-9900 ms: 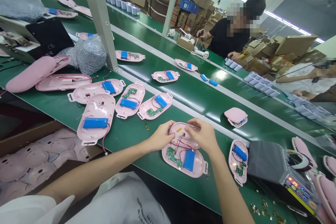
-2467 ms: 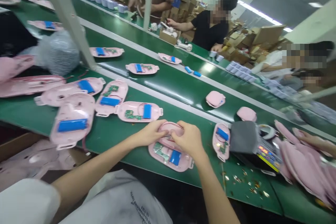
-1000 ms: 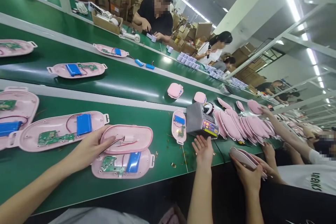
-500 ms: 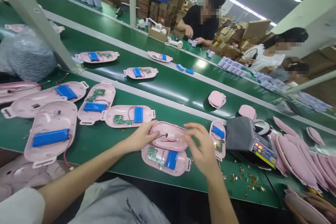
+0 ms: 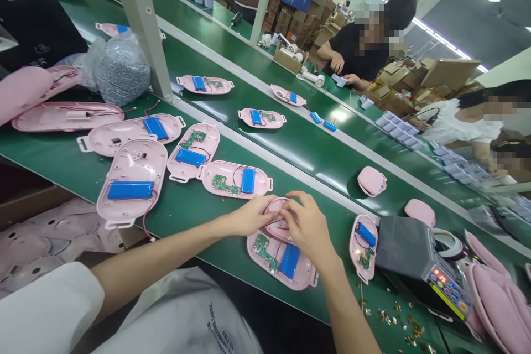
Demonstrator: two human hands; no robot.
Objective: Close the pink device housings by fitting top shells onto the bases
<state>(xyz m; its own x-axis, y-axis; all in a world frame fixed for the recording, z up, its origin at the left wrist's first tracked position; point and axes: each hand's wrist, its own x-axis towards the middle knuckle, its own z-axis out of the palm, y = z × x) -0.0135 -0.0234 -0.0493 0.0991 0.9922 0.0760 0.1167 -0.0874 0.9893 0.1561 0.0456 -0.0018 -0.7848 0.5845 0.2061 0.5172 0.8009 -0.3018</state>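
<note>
My left hand [image 5: 254, 217] grips the left end of a small pink plastic shell [image 5: 274, 209], its hollow inside facing up with thin red wires in it. My right hand [image 5: 309, 227] reaches over the shell's right side, thumb and fingers pinched together inside it near the left thumb. What that pinch holds is hidden. Just below, partly covered by the held shell, lies another pink shell [image 5: 307, 276] with a green circuit board [image 5: 265, 251] and a blue battery pack [image 5: 289, 261]. Close behind my left wrist rests a similar shell [image 5: 236, 170] with board and battery.
Several open pink shells [image 5: 133, 168] lie on the green bench to the left. At right stands a dark grey machine [image 5: 404, 249] with a lit display, beside small amber scraps [image 5: 410, 329] and stacked pink covers [image 5: 498, 298]. A metal post [image 5: 139, 22] rises at left. A co-worker [image 5: 365, 44] sits across.
The view has swung left, so the bench things appear farther right. My right hand has moved from the shell's right end, fingers spread, to a pinch inside it beside my left hand.
</note>
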